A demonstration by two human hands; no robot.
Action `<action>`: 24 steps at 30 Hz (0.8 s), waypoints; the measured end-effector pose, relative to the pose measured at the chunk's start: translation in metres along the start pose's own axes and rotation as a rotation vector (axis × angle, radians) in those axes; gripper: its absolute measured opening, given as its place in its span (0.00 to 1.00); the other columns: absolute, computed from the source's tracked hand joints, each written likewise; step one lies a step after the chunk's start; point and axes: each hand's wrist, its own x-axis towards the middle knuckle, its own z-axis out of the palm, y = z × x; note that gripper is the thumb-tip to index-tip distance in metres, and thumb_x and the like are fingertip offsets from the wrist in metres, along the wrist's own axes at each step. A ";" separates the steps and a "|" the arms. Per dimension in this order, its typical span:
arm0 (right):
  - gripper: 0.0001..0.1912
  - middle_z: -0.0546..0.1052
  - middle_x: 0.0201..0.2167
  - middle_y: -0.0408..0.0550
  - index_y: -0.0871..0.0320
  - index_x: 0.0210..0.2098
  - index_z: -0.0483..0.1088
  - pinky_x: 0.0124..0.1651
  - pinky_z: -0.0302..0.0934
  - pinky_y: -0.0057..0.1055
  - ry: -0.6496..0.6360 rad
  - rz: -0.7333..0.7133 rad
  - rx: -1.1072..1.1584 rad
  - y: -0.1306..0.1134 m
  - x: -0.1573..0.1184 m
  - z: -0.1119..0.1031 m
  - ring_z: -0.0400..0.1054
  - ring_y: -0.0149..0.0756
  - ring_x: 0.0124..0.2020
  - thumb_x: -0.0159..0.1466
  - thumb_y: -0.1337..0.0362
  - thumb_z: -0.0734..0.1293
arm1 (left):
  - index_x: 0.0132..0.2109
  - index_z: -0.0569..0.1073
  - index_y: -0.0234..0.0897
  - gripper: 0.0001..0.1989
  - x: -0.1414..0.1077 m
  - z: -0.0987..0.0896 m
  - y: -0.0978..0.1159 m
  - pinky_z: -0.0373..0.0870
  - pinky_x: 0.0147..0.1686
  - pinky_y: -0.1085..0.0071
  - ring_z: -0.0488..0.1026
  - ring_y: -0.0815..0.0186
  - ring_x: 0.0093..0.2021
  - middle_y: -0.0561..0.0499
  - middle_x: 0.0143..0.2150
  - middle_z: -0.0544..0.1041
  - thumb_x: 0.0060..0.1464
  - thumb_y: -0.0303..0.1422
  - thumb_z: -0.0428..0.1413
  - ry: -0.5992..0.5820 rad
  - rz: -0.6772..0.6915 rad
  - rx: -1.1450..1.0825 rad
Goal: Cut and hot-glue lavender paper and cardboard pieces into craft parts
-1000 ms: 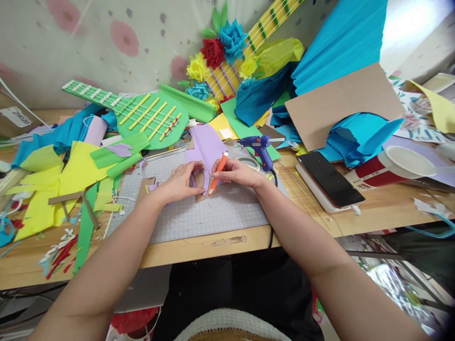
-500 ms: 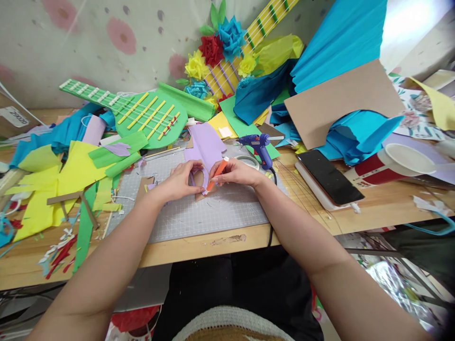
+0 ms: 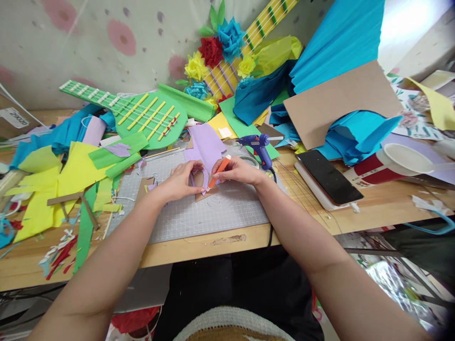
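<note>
My right hand (image 3: 232, 171) is closed around an orange utility knife (image 3: 222, 167), whose tip points down at the edge of a purple paper piece (image 3: 205, 176). With its fingertips, my left hand (image 3: 186, 180) pinches the left side of that purple piece, which is ring-shaped around a brown cardboard patch. Both lie on the grey cutting mat (image 3: 177, 220). Just behind my hands rests a larger purple paper sheet (image 3: 204, 142). A roll of tape, partly hidden, is behind my right hand.
A blue glue gun (image 3: 260, 148) stands right of the mat, its cord running to the table edge. Farther right are a black phone (image 3: 330, 177) and a red-white cup (image 3: 387, 163). Green paper guitar (image 3: 149, 118) and yellow scraps (image 3: 42, 199) lie left; paper flowers (image 3: 211, 51) behind.
My right hand and the orange knife have shifted slightly to the right, with the knife a little more upright. My left hand has stayed in place.
</note>
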 end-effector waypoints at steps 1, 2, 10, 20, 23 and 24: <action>0.12 0.71 0.25 0.41 0.62 0.31 0.69 0.28 0.56 0.25 0.012 -0.003 0.010 0.000 0.000 -0.001 0.60 0.24 0.24 0.54 0.58 0.68 | 0.54 0.60 0.40 0.33 0.000 0.000 0.000 0.57 0.55 0.54 0.61 0.54 0.56 0.44 0.56 0.65 0.42 0.43 0.60 0.000 0.002 0.002; 0.11 0.71 0.26 0.42 0.62 0.30 0.69 0.29 0.56 0.25 0.027 -0.010 0.009 0.001 0.001 -0.001 0.61 0.24 0.25 0.54 0.58 0.68 | 0.55 0.60 0.40 0.33 0.000 0.000 0.000 0.57 0.55 0.54 0.60 0.54 0.56 0.44 0.56 0.65 0.42 0.43 0.59 0.000 0.002 0.004; 0.11 0.68 0.25 0.41 0.61 0.27 0.67 0.27 0.53 0.25 0.214 -0.025 -0.007 0.004 0.003 -0.002 0.58 0.25 0.25 0.54 0.58 0.67 | 0.55 0.60 0.41 0.33 -0.001 -0.001 0.002 0.56 0.56 0.54 0.60 0.54 0.58 0.44 0.57 0.64 0.41 0.41 0.60 -0.004 -0.023 -0.012; 0.13 0.64 0.25 0.41 0.60 0.29 0.65 0.28 0.50 0.26 0.438 -0.056 -0.039 0.014 0.011 0.003 0.55 0.25 0.26 0.54 0.56 0.66 | 0.56 0.60 0.41 0.34 0.001 0.002 -0.004 0.56 0.56 0.55 0.60 0.54 0.58 0.44 0.57 0.65 0.41 0.43 0.60 0.010 0.013 -0.008; 0.13 0.64 0.24 0.40 0.60 0.30 0.65 0.27 0.50 0.26 0.457 -0.049 -0.054 0.015 0.012 0.003 0.54 0.25 0.25 0.54 0.55 0.66 | 0.56 0.60 0.40 0.35 0.001 0.002 -0.004 0.55 0.56 0.55 0.60 0.54 0.58 0.44 0.57 0.65 0.41 0.43 0.60 0.015 0.014 -0.005; 0.14 0.63 0.24 0.40 0.60 0.30 0.65 0.27 0.50 0.26 0.462 -0.043 -0.061 0.015 0.012 0.004 0.54 0.25 0.25 0.54 0.55 0.66 | 0.56 0.60 0.40 0.34 0.001 0.001 -0.004 0.55 0.56 0.55 0.60 0.54 0.58 0.44 0.57 0.65 0.41 0.43 0.60 0.013 0.010 -0.003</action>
